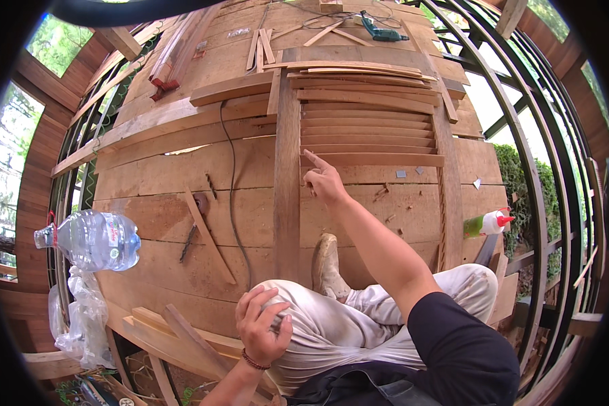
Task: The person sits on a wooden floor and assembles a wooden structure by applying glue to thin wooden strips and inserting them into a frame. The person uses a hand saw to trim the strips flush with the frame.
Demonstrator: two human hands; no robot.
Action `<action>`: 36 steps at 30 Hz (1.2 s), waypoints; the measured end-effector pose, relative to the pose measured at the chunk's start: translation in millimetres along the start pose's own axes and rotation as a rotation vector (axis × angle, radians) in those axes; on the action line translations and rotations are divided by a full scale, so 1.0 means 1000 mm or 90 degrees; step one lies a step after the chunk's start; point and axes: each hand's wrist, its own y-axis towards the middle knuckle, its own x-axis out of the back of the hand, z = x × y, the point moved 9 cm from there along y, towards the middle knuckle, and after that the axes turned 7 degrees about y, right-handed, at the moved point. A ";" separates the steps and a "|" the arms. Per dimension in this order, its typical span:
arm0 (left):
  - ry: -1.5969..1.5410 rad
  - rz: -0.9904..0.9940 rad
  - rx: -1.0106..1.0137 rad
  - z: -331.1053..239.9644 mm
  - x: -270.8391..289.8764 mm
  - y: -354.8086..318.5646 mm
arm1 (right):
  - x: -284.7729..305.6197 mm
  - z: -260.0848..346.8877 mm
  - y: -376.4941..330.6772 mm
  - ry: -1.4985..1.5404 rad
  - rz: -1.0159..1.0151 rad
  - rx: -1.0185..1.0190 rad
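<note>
Left hand point(262, 325) nearest, resting on knee of white trousers point(331, 325), fingers loosely curled, holding nothing. Right hand point(325, 181) beyond, index finger extended, other fingers folded, tip touching lowest slat of louvered wooden shutter point(365, 128); gripping nothing. Shutter lies flat on plank worktop point(155, 176). Judgement: frame stiff, moderately heavy; thin slats light, likely fragile; lift by side rails, not slats. Glue bottle point(486, 223) right of shutter; black cord point(231, 196), water bottle point(91, 238) left of it.

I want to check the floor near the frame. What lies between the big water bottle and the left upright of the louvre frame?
In the head view, between water bottle and upright lie a thin wooden strip, a black cable and a small dark tool.
</note>
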 end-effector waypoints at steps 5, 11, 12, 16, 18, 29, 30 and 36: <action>0.001 0.003 0.007 0.002 -0.002 -0.003 | -0.007 0.001 0.013 0.014 0.021 -0.049; -0.006 0.012 0.005 0.001 -0.003 0.000 | -0.007 -0.013 0.018 0.053 0.033 -0.066; -0.006 0.011 0.006 0.002 -0.003 -0.001 | -0.008 -0.011 0.017 0.055 0.029 -0.067; -0.004 0.012 0.005 0.002 -0.001 -0.001 | -0.005 0.001 0.020 0.039 0.001 -0.070; -0.009 0.011 0.007 0.002 -0.001 -0.001 | -0.001 0.006 0.032 0.024 -0.040 -0.046; -0.039 0.004 -0.010 0.000 -0.006 -0.003 | 0.060 0.067 -0.054 -0.355 -0.037 0.154; -0.042 0.002 -0.005 0.001 -0.006 -0.005 | 0.073 0.101 -0.084 -0.485 -0.036 0.200; -0.023 -0.034 -0.026 -0.004 0.000 -0.013 | 0.267 0.198 -0.315 -0.448 -0.372 0.221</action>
